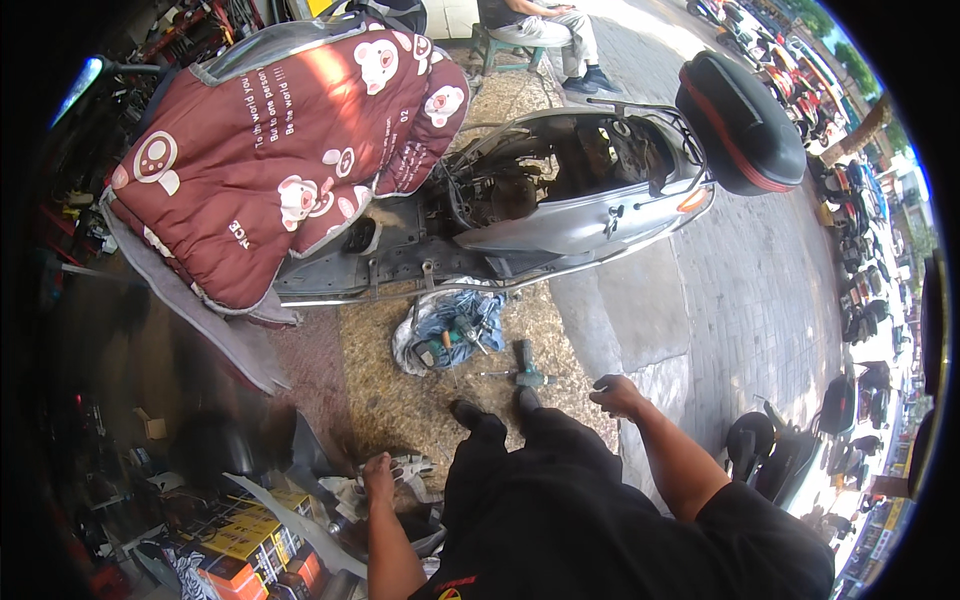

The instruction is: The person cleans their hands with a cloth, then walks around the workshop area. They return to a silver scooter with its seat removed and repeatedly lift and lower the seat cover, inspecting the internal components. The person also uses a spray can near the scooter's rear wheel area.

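A silver scooter (560,240) with its seat area open and inner frame exposed stands across the upper middle, a maroon padded cover with animal pictures (230,200) draped over its front. Below it lie a blue cloth bundle with tools (470,330) and a dark green power tool (530,374) near my shoes. My right hand (615,398) hangs at right of them, fingers curled, seemingly empty. My left hand (379,478) hangs low beside pale clutter, fingers curled; what it holds, if anything, is hidden.
A seated person (540,30) is on a green stool (480,50) behind the scooter. A black top box (735,125) juts from its rear. Boxes (240,540) and parts crowd the lower left. Parked scooters (855,270) line the paved right side, with loose black parts (765,450) nearer me.
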`<state>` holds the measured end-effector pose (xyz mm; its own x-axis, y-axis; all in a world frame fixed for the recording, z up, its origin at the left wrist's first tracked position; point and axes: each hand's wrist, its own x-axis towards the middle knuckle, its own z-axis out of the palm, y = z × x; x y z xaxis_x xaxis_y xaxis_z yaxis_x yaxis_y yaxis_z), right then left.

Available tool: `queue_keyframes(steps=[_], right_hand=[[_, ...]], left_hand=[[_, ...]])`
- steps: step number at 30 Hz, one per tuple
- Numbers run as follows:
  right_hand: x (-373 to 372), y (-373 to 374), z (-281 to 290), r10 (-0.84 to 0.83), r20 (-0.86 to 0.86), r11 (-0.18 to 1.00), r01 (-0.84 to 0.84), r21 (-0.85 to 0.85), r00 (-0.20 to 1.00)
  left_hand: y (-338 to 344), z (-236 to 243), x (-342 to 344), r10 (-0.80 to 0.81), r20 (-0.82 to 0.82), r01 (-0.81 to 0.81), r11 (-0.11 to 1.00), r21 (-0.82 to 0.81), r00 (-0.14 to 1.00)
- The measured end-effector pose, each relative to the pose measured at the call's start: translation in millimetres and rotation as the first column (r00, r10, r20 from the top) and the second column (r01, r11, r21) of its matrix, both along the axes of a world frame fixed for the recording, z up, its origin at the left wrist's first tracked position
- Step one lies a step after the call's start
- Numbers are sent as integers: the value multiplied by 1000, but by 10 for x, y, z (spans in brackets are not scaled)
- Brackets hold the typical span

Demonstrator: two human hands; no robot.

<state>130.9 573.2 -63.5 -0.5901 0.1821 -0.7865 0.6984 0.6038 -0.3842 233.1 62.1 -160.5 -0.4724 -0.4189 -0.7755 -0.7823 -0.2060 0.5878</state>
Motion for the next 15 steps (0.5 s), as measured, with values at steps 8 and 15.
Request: queue_keyframes(steps=[8, 15], right_hand=[[59, 64, -84, -1, -8, 998, 1, -57, 1000], [73, 172, -150, -32, -24, 998, 30, -61, 999]], left_hand=[[13, 152, -64, 2, 61, -6, 998, 65, 998], [158, 284, -131, 9, 67, -12, 999, 47, 998]])
